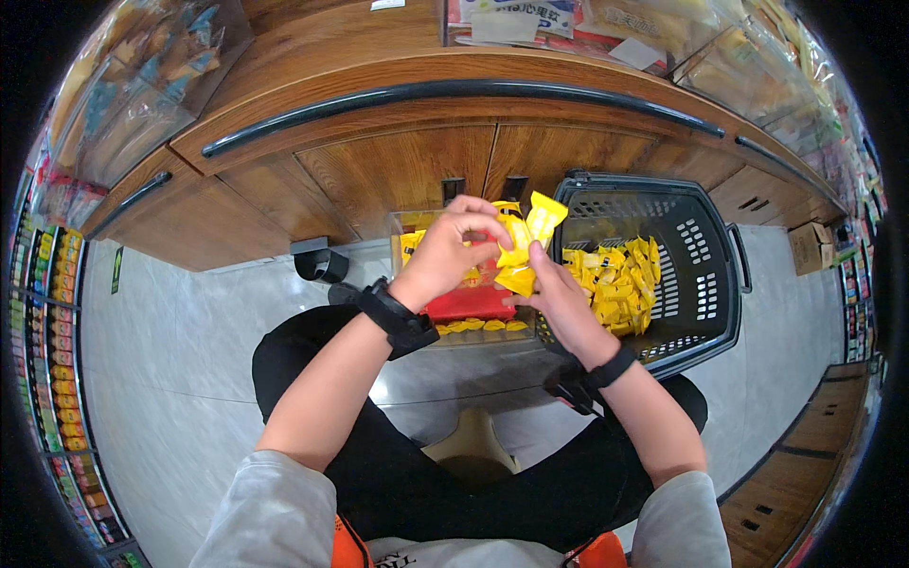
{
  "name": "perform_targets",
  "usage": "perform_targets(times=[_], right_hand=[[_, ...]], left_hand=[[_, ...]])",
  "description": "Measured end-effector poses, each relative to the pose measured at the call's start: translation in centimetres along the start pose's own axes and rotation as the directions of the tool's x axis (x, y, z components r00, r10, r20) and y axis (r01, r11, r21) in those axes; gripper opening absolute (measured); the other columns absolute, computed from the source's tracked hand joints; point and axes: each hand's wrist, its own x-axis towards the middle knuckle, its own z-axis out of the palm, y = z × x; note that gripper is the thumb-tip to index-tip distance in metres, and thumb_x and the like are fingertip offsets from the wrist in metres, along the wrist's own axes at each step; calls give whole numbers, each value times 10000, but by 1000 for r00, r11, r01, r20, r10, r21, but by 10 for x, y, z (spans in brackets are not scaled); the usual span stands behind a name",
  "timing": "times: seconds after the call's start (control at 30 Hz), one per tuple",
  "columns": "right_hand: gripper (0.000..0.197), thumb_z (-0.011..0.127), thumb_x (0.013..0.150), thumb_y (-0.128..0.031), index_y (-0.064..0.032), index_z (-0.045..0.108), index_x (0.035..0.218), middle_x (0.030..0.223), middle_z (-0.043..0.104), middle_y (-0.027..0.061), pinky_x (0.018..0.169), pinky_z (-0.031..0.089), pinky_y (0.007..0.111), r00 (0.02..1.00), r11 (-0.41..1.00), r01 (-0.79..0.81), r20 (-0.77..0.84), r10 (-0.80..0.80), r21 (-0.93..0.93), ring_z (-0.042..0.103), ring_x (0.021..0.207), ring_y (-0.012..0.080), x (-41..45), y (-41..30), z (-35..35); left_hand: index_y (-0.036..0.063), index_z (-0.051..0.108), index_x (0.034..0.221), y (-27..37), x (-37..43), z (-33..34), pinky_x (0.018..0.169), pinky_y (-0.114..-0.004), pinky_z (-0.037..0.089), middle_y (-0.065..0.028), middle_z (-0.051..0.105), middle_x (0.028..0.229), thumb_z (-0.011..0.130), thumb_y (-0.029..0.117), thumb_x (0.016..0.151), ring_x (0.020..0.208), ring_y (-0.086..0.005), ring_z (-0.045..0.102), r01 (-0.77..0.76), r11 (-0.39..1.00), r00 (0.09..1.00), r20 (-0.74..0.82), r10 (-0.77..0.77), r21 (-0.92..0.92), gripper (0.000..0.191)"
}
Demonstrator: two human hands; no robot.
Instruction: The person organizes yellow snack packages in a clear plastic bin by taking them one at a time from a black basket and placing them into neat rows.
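Observation:
Several small yellow wrapped packets (544, 214) are bunched in my right hand (564, 305), the thumb pressed over them. The fingertips of my left hand (454, 245) pinch the left side of a yellow packet (513, 248) in that bunch. Both hands are above a clear plastic box (490, 335) on the floor. Inside it are a red block or liner (469, 304) and a row of yellow packets (472, 325) along the near wall. My left forearm and hands hide part of the box. Right of it, a dark shopping basket (699, 284) holds a heap of yellow packets (621, 291).
A wooden cabinet (405, 170) with a long dark rail (454, 89) stands close ahead, with clear bins (135, 106) of packaged goods on top. A black holder (321, 264) is on the floor at left. Stocked shelves (64, 341) line the left; a cardboard box (809, 248) sits at right.

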Motion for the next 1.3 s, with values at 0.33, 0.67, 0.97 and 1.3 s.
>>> perform_targets(times=[0.33,0.67,0.97,1.3], right_hand=[[274,555,958,-178,-74,547,1211,1091,618,47,787,494,301,980,990,25,-200,4,139,605,933,150,52,63,17],[419,612,774,-140,50,592,1147,1006,646,164,811,463,319,988,695,-129,-155,26,-708,599,923,234,85,126,-6],[266,671,838,-105,-20,616,1084,938,651,70,594,533,240,930,965,-123,-366,31,-231,625,711,129,134,152,-60],[421,716,848,-239,-4,591,1174,1101,603,147,744,513,303,739,849,12,-567,-363,-528,610,948,240,164,177,-44]], left_hand=[[45,411,1296,-60,-25,-4,835,-286,482,-77,562,1120,653,93,882,1054,-170,569,244,959,949,-168,-268,-147,483],[87,365,1393,-130,-36,-3,932,-342,442,-187,604,1142,712,359,820,1010,-273,590,446,863,881,-288,-376,236,723],[41,624,1196,-185,-41,25,834,-281,458,-78,641,1109,628,313,879,971,-177,579,702,655,709,187,-680,-280,418],[138,569,988,-212,-28,36,715,-297,491,-17,586,1046,762,137,802,924,-135,582,508,428,535,-116,-837,-748,268]])
